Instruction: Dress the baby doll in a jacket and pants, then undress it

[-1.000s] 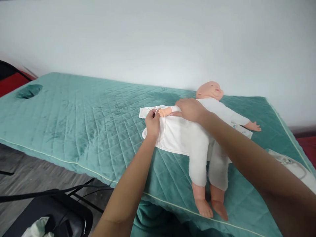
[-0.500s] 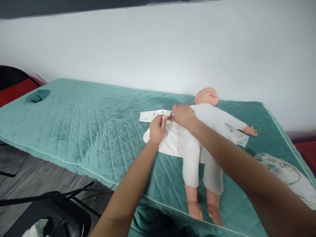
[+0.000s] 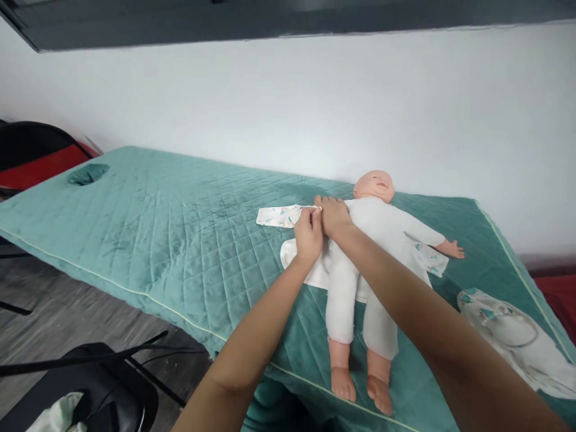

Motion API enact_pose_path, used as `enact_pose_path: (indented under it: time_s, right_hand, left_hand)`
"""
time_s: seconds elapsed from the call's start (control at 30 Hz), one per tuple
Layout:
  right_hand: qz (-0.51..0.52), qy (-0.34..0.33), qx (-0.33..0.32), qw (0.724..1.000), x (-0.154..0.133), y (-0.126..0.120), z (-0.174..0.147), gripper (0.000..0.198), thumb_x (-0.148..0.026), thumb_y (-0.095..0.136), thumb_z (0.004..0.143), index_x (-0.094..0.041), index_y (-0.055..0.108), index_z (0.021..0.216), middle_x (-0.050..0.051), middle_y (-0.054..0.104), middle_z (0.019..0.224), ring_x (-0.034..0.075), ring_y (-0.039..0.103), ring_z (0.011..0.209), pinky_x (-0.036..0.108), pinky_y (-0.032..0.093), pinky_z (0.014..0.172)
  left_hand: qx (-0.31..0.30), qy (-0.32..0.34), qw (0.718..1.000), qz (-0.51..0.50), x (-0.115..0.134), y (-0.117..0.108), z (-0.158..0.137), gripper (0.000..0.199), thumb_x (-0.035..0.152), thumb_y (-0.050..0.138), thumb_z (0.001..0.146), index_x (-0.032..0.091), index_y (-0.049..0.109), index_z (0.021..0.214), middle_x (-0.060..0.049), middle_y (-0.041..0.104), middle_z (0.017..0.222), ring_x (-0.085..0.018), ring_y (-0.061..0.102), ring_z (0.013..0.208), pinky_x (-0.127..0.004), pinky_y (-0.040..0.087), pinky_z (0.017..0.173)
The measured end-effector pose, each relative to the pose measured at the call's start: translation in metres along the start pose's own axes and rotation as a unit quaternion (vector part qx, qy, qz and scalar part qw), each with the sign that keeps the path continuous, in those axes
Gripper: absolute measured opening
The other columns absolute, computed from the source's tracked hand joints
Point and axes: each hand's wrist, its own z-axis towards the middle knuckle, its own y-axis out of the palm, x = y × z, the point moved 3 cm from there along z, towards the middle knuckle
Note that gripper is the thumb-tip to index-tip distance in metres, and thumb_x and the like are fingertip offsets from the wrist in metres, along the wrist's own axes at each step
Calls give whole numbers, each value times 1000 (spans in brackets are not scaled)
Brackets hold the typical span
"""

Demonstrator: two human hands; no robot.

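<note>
A baby doll (image 3: pixel 378 225) with a white cloth body lies on its back, feet toward me. Spread beneath it is an open white baby shirt (image 3: pixel 317 276), whose printed sleeve (image 3: pixel 276 216) points left. My left hand (image 3: pixel 309 235) pinches a piece of the shirt between thumb and fingers, by the inner end of that sleeve. Touching it, my right hand (image 3: pixel 333 216) is closed over the doll's arm on the left side. That arm's end is hidden under my fingers. The doll's other arm (image 3: pixel 429 231) reaches out over the second printed sleeve (image 3: pixel 429 258).
The doll lies on a green quilted bed (image 3: pixel 180 222) with a face hole (image 3: pixel 89 174) at its far left. More white printed clothing (image 3: pixel 517 336) lies at the right. A black chair (image 3: pixel 90 384) with cloth on it stands at lower left. A wall (image 3: pixel 270 102) runs behind.
My left hand has moved right, up against my right hand, drawing the shirt's left edge closer to the doll. My right hand stays near the doll's arm. The view has tilted up slightly.
</note>
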Motion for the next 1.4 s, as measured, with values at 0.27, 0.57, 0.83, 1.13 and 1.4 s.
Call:
enact_pose_path:
  time_s: [0.27, 0.57, 0.83, 1.13, 1.4]
  right_hand:
    - [14, -19, -7, 1000, 3, -10, -6, 32, -17, 39, 96, -10, 56, 123, 20, 64, 123, 31, 58, 116, 41, 41, 96]
    - [251, 181, 288, 906, 111, -22, -103, 41, -34, 40, 97, -16, 57, 129, 16, 63, 127, 27, 63, 111, 41, 49, 94]
    - [265, 372, 124, 881, 149, 18, -148, 63, -60, 37, 96, -16, 56, 138, 20, 73, 107, 37, 67, 102, 51, 49, 91]
    - [449, 288, 156, 832, 136, 30, -138, 69, -62, 46, 92, -19, 52, 146, 16, 71, 121, 32, 66, 113, 48, 47, 102]
    - [480, 97, 108, 865, 92, 38, -124, 74, -63, 36, 95, -22, 29, 157, 12, 33, 163, 25, 33, 151, 46, 30, 123]
  left_hand:
    - [-27, -30, 999, -29, -15, 2, -7, 19, 35, 50, 99, 20, 60, 100, -4, 68, 94, -15, 62, 86, -27, 47, 82]
    - [-43, 0, 999, 19, -20, 6, -8, 21, 30, 48, 98, 19, 63, 106, -9, 70, 104, -19, 64, 97, -32, 47, 90]
    - [-66, -15, 995, 79, 0, 11, 21, 21, 34, 47, 99, 22, 65, 100, -5, 71, 87, -22, 64, 84, -31, 44, 78]
    - [-148, -18, 977, 153, 33, 43, 46, 19, 30, 53, 95, 24, 70, 98, -7, 73, 84, -24, 64, 78, -30, 42, 71]
    - [-195, 48, 943, 265, 63, 34, 53, 17, 24, 56, 93, 19, 72, 90, -14, 73, 89, -28, 67, 81, -35, 46, 75]
